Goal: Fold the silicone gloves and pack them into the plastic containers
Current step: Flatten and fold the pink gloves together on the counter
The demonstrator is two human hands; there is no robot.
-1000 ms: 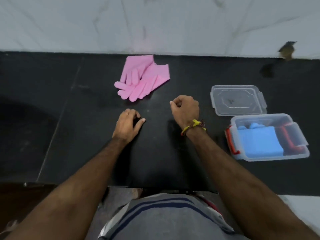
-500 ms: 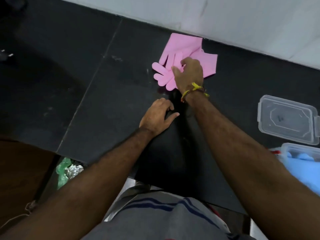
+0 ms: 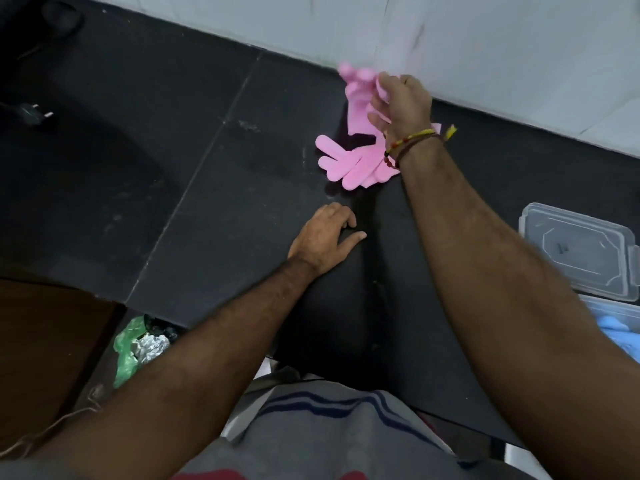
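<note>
Gloves (image 3: pixel 349 164) on the bench (image 3: pixel 214 188), just beyond the left fingers (image 3: pixel 349 225). Lid (image 3: pixel 578 251) far right of them, container (image 3: pixel 620 327) before it.

Tabletop (image 3: pixel 145 140): I see open passage left; wall (image 3: pixel 485 46) blocks behind, lid (image 3: pixel 581 251) and container (image 3: pixel 620 317) crowd right.

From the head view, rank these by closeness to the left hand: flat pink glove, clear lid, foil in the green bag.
1. Flat pink glove, just beyond the left hand.
2. Foil in the green bag, below the counter edge, lower left.
3. Clear lid, far right.
</note>
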